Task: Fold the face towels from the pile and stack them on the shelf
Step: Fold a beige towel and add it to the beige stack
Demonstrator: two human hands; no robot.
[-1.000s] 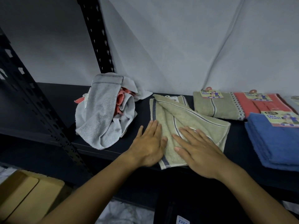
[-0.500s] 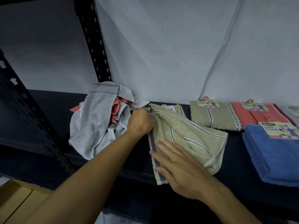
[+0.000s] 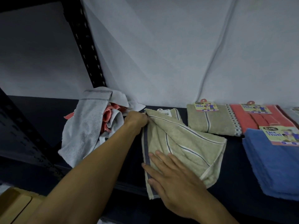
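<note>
Dark metal shelf (image 3: 234,188) against a pale draped backdrop. Item in work: olive striped face towel (image 3: 182,147), partly folded, lying just right of the unfolded pile (image 3: 90,125) of grey and coral towels. Change: a second ago both hands lay flat on it; now the left hand (image 3: 135,122) has gone to its far left corner, fingers curled and pinching the edge, while the right hand (image 3: 173,177) stays spread flat, pinning the near end. Judged: next fold beginning. Further right of the pile: folded olive towel (image 3: 210,122), coral towel (image 3: 258,120), blue stack (image 3: 271,167).
</note>
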